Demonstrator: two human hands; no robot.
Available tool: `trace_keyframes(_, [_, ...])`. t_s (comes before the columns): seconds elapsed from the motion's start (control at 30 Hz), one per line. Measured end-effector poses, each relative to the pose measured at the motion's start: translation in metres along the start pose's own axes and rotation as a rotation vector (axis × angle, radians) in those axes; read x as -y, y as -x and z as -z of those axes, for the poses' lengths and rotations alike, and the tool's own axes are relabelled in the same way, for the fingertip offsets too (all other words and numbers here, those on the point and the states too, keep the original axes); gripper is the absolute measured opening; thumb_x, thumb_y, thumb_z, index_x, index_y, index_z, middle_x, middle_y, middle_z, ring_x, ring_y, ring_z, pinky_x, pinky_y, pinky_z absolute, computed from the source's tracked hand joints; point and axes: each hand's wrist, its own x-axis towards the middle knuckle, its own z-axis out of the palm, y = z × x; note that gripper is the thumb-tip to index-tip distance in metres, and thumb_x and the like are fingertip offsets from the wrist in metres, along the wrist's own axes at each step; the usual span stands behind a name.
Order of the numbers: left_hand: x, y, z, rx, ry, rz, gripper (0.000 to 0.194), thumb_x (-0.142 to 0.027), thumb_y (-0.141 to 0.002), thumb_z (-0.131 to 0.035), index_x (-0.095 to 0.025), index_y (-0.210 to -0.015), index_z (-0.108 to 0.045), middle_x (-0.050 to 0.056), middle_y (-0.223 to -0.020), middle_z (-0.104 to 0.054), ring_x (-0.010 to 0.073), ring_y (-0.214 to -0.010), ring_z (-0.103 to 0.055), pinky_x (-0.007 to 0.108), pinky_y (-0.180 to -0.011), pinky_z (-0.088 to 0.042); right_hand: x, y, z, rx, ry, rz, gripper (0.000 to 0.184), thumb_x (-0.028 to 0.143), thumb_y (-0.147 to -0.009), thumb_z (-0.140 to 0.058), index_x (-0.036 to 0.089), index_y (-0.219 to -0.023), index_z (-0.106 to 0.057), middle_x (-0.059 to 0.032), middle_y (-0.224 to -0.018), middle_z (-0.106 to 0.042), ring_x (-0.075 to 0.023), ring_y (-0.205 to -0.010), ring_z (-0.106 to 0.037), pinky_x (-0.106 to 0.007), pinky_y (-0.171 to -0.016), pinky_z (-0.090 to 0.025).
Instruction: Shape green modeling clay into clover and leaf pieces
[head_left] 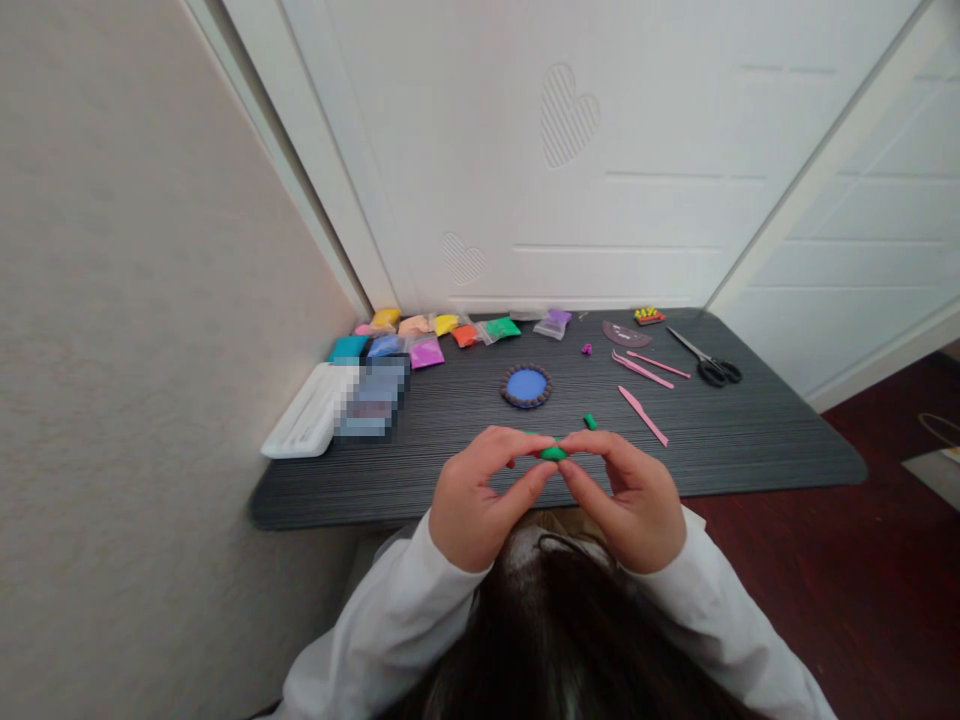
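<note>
Between my fingertips, above the table's front edge, is a small lump of green modelling clay (553,454). My left hand (484,490) pinches it from the left with thumb and forefinger. From the right, my right hand (630,495) pinches the same lump. A second, smaller green clay piece (590,422) lies on the table just beyond my right fingers. Farther back sits a blue disc (526,384) ringed with small dark brown balls. A pink modelling knife (643,416) lies to the right of my right hand.
On the dark table (442,470), clay packets (427,350) line the back left. A white tray (304,412) stands at the left, by the wall. Pink tweezers (642,369), scissors (709,362), a clear protractor (626,334) and a purple clay bit (586,349) lie at right.
</note>
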Motion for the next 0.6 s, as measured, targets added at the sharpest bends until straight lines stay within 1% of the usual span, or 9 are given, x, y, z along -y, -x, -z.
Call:
trace_keyframes(0.1, [-0.0001, -0.0012, 0.0009, -0.009, 0.008, 0.043, 0.019, -0.017, -0.067, -0.059, -0.021, -0.085, -0.063, 0.003, -0.082, -0.063, 0.0148, -0.072, -0.052, 0.024, -0.064, -0.040, 0.0000, -0.0008, 0.0007, 0.015, -0.001, 0.012, 0.017, 0.018, -0.073, -0.053, 0.021, -0.089, -0.057, -0.0028, -0.083, -0.063, -0.0141, -0.080, -0.058, -0.028, -0.073, -0.047])
trace_keyframes(0.2, [-0.0004, -0.0010, 0.0013, -0.021, 0.008, 0.092, 0.021, -0.018, -0.066, -0.060, -0.021, -0.087, -0.064, 0.002, -0.080, -0.063, 0.0132, -0.066, -0.051, 0.024, -0.064, -0.040, -0.0004, -0.0012, 0.0009, 0.012, 0.003, 0.042, 0.017, 0.018, -0.073, -0.052, 0.021, -0.090, -0.057, -0.0030, -0.084, -0.063, -0.0144, -0.081, -0.058, -0.029, -0.075, -0.047])
trace_keyframes(0.33, [-0.0019, -0.0012, 0.0032, 0.010, -0.027, 0.036, 0.026, -0.018, -0.067, -0.059, -0.024, -0.092, -0.063, 0.003, -0.085, -0.064, 0.0147, -0.071, -0.054, 0.025, -0.068, -0.041, -0.0012, -0.0015, 0.0015, 0.005, 0.030, 0.091, 0.019, 0.017, -0.073, -0.052, 0.022, -0.091, -0.057, -0.0030, -0.086, -0.063, -0.0143, -0.082, -0.058, -0.029, -0.076, -0.047])
trace_keyframes(0.43, [-0.0040, -0.0022, 0.0051, 0.030, -0.046, 0.015, 0.025, -0.018, -0.067, -0.059, -0.025, -0.090, -0.065, 0.003, -0.086, -0.064, 0.0161, -0.076, -0.055, 0.026, -0.072, -0.041, -0.0008, -0.0017, 0.0022, 0.013, 0.047, 0.116, 0.021, 0.016, -0.073, -0.052, 0.022, -0.092, -0.058, -0.0030, -0.087, -0.063, -0.0142, -0.083, -0.058, -0.030, -0.077, -0.046])
trace_keyframes(0.6, [-0.0063, -0.0028, 0.0055, 0.030, -0.087, 0.018, 0.020, -0.018, -0.068, -0.058, -0.023, -0.087, -0.065, 0.002, -0.081, -0.064, 0.0141, -0.071, -0.055, 0.024, -0.068, -0.042, 0.0015, -0.0007, 0.0020, 0.018, 0.039, 0.113, 0.026, 0.013, -0.073, -0.053, 0.022, -0.096, -0.056, -0.0028, -0.090, -0.063, -0.0131, -0.085, -0.057, -0.029, -0.078, -0.046])
